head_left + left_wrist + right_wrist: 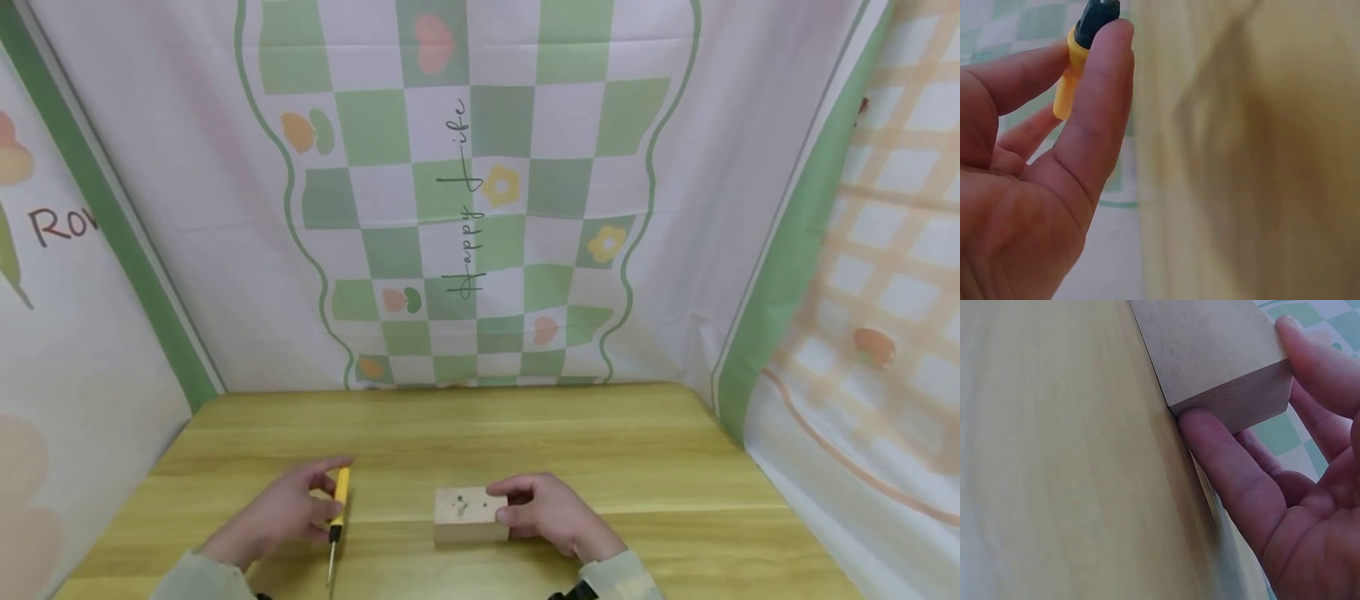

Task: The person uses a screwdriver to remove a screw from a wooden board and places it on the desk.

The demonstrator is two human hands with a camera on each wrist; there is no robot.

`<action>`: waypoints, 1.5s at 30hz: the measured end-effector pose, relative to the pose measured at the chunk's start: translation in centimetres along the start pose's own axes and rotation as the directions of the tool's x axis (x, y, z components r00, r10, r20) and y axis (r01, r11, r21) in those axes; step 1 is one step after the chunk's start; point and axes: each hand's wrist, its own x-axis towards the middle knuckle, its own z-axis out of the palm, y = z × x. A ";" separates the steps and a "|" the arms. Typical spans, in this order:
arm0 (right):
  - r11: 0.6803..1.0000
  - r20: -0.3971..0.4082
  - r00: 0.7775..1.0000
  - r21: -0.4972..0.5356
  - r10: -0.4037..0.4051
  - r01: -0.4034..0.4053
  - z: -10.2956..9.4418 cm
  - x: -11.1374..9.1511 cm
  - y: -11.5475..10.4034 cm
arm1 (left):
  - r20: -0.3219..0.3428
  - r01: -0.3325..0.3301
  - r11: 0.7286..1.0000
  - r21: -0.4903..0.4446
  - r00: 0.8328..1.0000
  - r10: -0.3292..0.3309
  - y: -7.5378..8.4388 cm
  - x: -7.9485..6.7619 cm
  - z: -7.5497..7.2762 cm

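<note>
My left hand (288,510) holds a screwdriver (342,487) between thumb and fingers above the left part of the table. Its handle is yellow with a black collar, and the thin metal shaft points down toward the near edge. In the left wrist view, the fingertips pinch the yellow handle (1065,94) near the collar. A pale wooden block (471,532) lies at the middle of the table, with small holes and small metal pieces, like screws, on its top. Gripping the block's right end is my right hand (551,512), seen also at the block's end face (1241,400).
The wood-grain table (637,450) reaches back to a hanging cloth (502,125) with green and white checks. More patterned cloth (885,292) hangs on the right, and another cloth (67,350) closes off the left side.
</note>
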 end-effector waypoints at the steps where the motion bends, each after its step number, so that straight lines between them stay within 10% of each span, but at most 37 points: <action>1: 1.000 -0.002 1.000 -0.002 -0.001 0.001 0.0 0.0 0.0 | -0.005 -0.001 1.000 -0.005 1.000 0.001 -0.4 -0.1 0.0; 28: 1.000 -0.001 1.000 -0.019 0.004 -0.004 0.0 0.0 0.0 | -0.028 0.043 0.990 0.134 0.999 -0.039 -2.4 0.2 1.1; 38: 1.000 -0.002 1.000 -0.021 0.015 -0.015 0.0 0.0 0.0 | -0.240 0.080 0.967 0.241 0.971 -0.021 -0.3 -0.1 1.1; 41: 1.000 -0.004 1.000 -0.015 0.015 -0.015 0.0 0.0 0.0 | -0.255 -0.004 0.993 0.121 0.966 0.035 1.4 0.1 1.5; 45: 1.000 -0.005 1.000 -0.016 0.009 -0.009 0.0 0.1 0.0 | -0.027 -0.146 0.974 -0.172 0.989 0.144 2.1 0.6 3.5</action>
